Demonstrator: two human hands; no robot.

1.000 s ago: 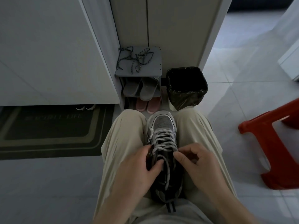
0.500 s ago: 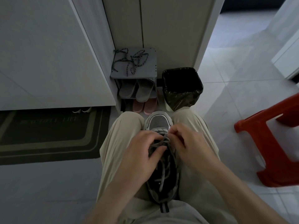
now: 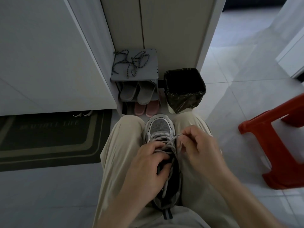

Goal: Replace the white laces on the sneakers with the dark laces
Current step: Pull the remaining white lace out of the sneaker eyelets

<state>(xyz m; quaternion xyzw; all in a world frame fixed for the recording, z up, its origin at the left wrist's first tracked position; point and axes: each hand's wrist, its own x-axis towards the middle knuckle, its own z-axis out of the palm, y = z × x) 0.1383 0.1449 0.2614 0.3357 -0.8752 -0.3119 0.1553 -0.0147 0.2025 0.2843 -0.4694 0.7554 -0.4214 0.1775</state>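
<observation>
Since half a second ago, my right hand (image 3: 202, 145) is swinging out from over the eyelets to the sneaker's (image 3: 160, 125) right side, drawing a loop of white lace (image 3: 160, 134) with it. Its fingers (image 3: 187, 131) are pinching that loop tight. My left hand (image 3: 148, 170) is sliding slightly toward the heel, fingers curled into the sneaker's throat and gripping it steady.

I am holding the sneaker between my knees, its long axis running straight away from me, toe toward the rack (image 3: 153, 71). White lace is crossing the eyelets near the toe, so I am judging the unlacing as barely begun. Those crossings are lying just left of my right fingers, nearer that hand, so the next pull should be going sideways, across the sneaker's axis.

Dark laces (image 3: 131, 65) are lying tangled on the rack's top, well beyond the toe. The rack is holding grey slippers (image 3: 137, 92) above and pink slippers (image 3: 146, 107) below. The bin (image 3: 184, 96) beside it is wearing a black liner, and I cannot tell what is inside.
</observation>
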